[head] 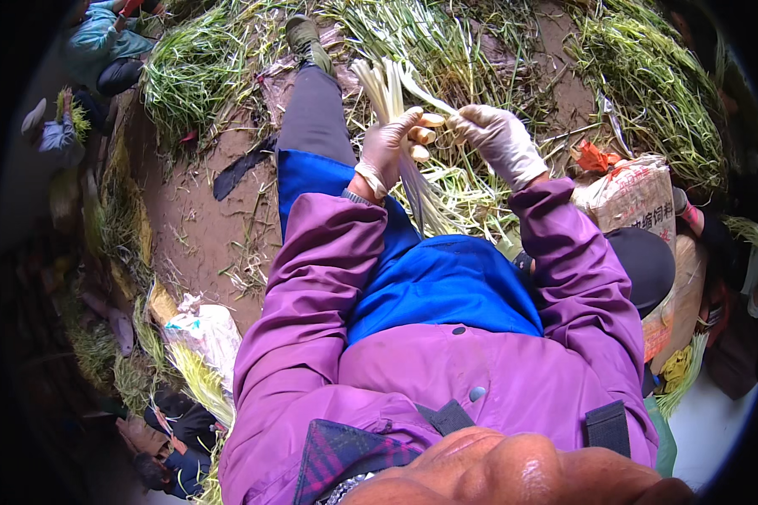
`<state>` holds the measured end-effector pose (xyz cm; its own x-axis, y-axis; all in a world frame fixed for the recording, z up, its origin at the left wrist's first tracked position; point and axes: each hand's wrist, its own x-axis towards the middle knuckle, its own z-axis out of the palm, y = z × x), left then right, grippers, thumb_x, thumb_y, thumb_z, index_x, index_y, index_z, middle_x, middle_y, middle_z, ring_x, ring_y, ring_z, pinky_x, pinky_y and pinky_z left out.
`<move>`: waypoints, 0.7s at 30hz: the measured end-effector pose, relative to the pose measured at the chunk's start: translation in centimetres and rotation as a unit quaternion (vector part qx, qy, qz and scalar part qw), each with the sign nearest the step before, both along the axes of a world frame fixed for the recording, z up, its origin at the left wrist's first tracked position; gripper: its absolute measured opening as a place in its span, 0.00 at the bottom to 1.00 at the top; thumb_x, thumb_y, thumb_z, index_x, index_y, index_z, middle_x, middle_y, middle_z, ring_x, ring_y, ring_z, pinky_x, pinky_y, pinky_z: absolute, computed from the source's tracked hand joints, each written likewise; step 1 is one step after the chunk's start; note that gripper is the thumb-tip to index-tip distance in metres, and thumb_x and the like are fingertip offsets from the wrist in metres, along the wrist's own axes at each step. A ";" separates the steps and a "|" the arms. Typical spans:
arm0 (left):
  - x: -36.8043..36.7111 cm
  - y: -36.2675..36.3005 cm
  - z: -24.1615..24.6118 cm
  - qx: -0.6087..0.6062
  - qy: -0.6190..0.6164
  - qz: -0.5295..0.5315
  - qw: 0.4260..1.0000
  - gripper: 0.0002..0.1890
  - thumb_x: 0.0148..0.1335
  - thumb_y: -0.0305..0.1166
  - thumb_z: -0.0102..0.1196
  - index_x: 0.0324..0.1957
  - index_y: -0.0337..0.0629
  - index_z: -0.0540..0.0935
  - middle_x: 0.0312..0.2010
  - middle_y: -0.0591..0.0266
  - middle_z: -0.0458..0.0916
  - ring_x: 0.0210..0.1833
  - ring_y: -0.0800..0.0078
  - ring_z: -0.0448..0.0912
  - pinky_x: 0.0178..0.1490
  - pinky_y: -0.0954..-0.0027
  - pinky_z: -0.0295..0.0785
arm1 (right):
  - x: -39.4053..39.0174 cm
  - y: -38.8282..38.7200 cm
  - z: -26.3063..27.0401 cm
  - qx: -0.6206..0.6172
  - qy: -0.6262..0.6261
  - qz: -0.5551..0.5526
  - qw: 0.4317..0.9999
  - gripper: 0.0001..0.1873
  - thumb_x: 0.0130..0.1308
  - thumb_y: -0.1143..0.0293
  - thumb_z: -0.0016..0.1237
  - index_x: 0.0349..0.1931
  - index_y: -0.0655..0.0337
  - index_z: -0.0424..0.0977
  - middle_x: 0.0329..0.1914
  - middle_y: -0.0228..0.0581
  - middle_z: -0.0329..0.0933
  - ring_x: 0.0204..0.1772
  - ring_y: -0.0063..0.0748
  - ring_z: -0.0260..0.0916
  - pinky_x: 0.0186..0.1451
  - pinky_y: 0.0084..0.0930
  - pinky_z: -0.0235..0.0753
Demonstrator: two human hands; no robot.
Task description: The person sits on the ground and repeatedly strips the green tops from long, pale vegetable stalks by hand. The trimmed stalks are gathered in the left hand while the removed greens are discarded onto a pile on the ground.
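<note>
My left hand [395,145], in a pale, thin glove with bare-looking fingertips, is closed around a bundle of pale leafy stalks [382,88]. The white ends stick up above the fist, and the rest hangs down towards the blue apron [442,284] on my lap. Just to the right, my right hand [496,139], also gloved, pinches the end of a white stalk [428,95] that slants away from the bundle's top. Below and between both hands, a loose heap of pale stalks [480,205] lies on the ground.
Piles of green stalks lie at the front left [192,82], ahead [410,38] and at the right [654,95]. A printed woven sack [631,196] stands by my right arm, a white sack [211,334] at the left. Other people sit at the upper left [104,47] and lower left [186,467].
</note>
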<state>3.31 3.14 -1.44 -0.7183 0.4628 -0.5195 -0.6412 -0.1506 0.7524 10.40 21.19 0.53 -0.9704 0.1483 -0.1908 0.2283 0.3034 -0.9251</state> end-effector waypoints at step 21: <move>-3.1 -1.9 1.5 0.145 -0.013 0.129 0.981 0.08 0.69 0.32 0.48 0.43 0.37 0.72 0.26 0.70 0.71 0.24 0.84 0.66 0.24 0.80 0.65 | -2.5 12.0 -7.3 -0.258 -0.027 -0.327 0.909 0.09 0.69 0.67 0.48 0.39 0.62 0.77 0.27 0.35 0.79 0.22 0.22 0.74 0.21 0.15 0.74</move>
<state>0.24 1.25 0.09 -0.8192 0.3981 -0.4129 -0.5721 -0.5159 0.6376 7.87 33.24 -6.73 -0.6940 0.5670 -0.4437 0.2536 -0.3842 -0.8877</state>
